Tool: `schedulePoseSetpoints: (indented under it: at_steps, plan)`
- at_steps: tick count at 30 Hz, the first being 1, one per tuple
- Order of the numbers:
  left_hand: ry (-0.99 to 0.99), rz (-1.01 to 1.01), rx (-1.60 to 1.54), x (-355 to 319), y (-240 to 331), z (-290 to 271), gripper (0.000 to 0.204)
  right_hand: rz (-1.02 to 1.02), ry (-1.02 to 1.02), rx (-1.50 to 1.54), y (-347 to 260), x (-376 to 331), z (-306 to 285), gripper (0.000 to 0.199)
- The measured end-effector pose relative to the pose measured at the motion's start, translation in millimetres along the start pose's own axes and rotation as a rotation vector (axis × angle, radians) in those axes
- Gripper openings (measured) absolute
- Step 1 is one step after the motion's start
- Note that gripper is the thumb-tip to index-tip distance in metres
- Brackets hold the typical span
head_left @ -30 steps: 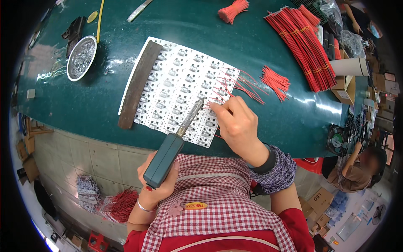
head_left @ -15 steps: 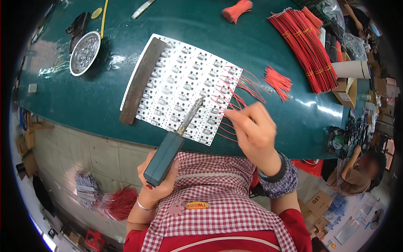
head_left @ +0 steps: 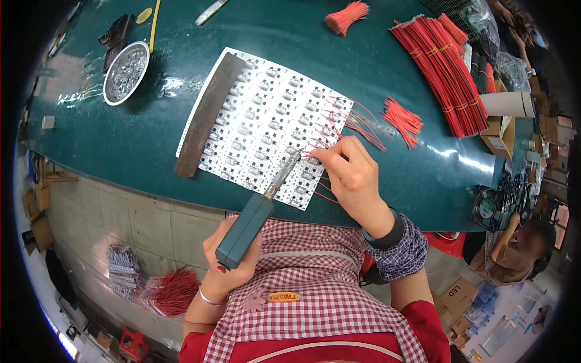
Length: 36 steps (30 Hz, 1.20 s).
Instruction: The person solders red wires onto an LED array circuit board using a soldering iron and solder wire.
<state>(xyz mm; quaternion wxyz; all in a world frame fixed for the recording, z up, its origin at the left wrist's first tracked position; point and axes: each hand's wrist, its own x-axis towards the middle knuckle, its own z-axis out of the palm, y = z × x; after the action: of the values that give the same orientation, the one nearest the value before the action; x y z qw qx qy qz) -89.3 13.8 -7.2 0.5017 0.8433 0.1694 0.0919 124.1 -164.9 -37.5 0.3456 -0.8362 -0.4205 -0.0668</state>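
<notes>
My left hand [head_left: 241, 273] is closed around the green handle of a soldering iron [head_left: 246, 231]. The iron's tip rests at or just over a white sheet of circuit boards [head_left: 249, 130] with rows of small dark components. Close beside that tip, my right hand [head_left: 356, 181] pinches a thin red wire above the right part of the sheet. More red wires [head_left: 363, 124] run off the sheet's right edge onto the table. A dark flat bar [head_left: 207, 118] lies along the sheet's left side.
On the green table [head_left: 302, 36], a metal bowl [head_left: 145, 63] of shiny bits stands left. Red wire bundles lie right: one small [head_left: 402, 121], one at the back [head_left: 346, 17], one large [head_left: 442, 72]. A small fan [head_left: 486, 206] sits at the right edge, near another person [head_left: 505, 254].
My right hand has moved left and slightly up, bringing the wire in to the iron's tip. The iron has shifted slightly right.
</notes>
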Motion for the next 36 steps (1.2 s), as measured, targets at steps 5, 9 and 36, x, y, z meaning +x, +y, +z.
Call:
schedulePoseSetpoints:
  at_steps: [5,9,36]
  plan:
    - [0.003,0.009,-0.008,0.9,-0.7,0.6,0.024,0.002,-0.007,0.003,-0.4,0.0,-0.1,0.027]
    - [-0.006,0.039,0.018,3.1,-0.8,0.1,0.023,-0.003,-0.008,-0.005,1.1,-0.5,0.9,0.027]
    - [0.050,-0.004,-0.015,-20.5,-20.8,2.8,0.030,-0.031,0.099,-0.036,-23.7,-10.8,0.6,0.024]
